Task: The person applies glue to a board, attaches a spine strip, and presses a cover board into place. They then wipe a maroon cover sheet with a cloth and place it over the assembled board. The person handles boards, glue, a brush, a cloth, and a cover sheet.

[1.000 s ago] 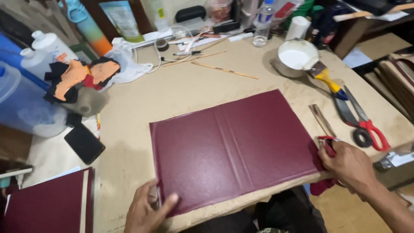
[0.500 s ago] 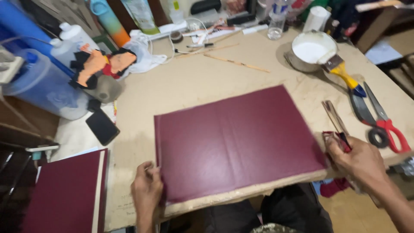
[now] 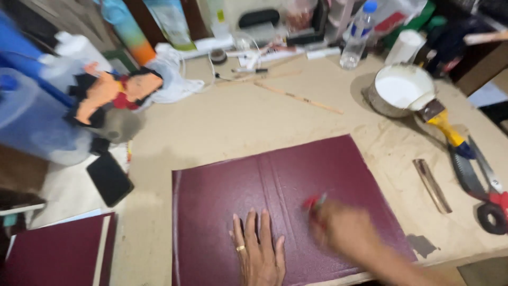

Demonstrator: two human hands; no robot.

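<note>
So we've got a big maroon book cover [image 3: 286, 212] lying opened flat on the paper-covered table [image 3: 227, 127], near the front edge, with two creases running down its spine strip. Our left hand [image 3: 259, 249] rests palm down on it, fingers spread flat, holding nothing, a ring on one finger. Our right hand [image 3: 344, 228] is blurred over the cover just right of the spine, pinching a small red tool [image 3: 313, 201]; what kind, we can't tell. Off to the left sits a black phone [image 3: 109, 178] and another maroon cover [image 3: 53, 254]. To the right there's a bowl of white glue [image 3: 402, 89], a yellow-handled brush [image 3: 444, 127] and red-handled scissors [image 3: 484, 182].
</note>
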